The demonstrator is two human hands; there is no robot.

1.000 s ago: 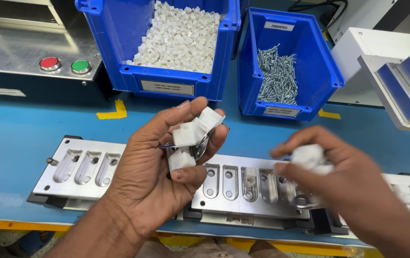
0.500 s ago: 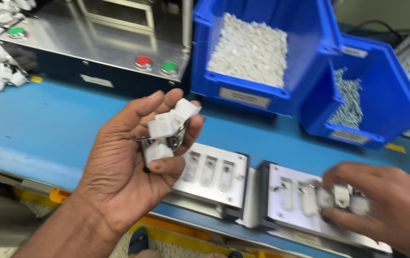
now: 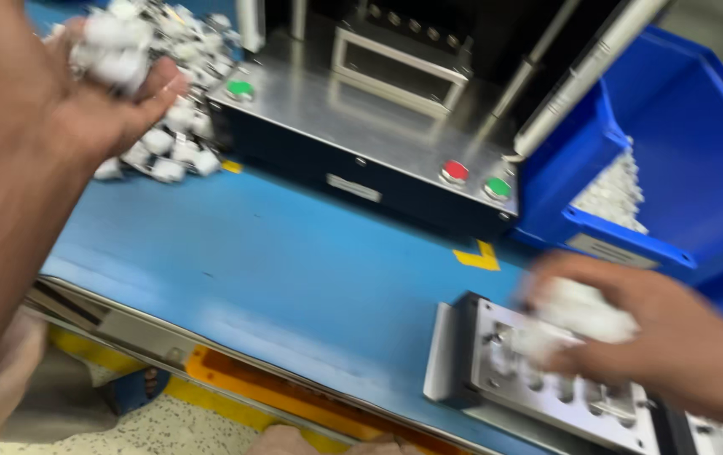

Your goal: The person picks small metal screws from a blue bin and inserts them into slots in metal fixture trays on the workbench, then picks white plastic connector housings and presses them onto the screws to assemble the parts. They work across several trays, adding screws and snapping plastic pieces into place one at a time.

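Observation:
My left hand (image 3: 58, 93) is raised at the upper left, closed around a bunch of small white plastic parts (image 3: 113, 46), over a pile of the same white parts (image 3: 172, 143) on the blue bench. My right hand (image 3: 656, 337) is at the lower right, blurred, holding white plastic parts (image 3: 576, 316) against the left end of a grey metal fixture plate (image 3: 496, 371) with several slots.
A dark machine base (image 3: 361, 160) with a steel top carries a red button (image 3: 455, 172) and green buttons (image 3: 497, 188). A blue bin (image 3: 682, 168) of white parts stands at the right. The blue bench top (image 3: 277, 270) has a yellow corner mark (image 3: 479, 255).
The view has swung left. My left hand carried its white parts from the middle up to the far left pile. My right hand stayed at the fixture plate with white parts.

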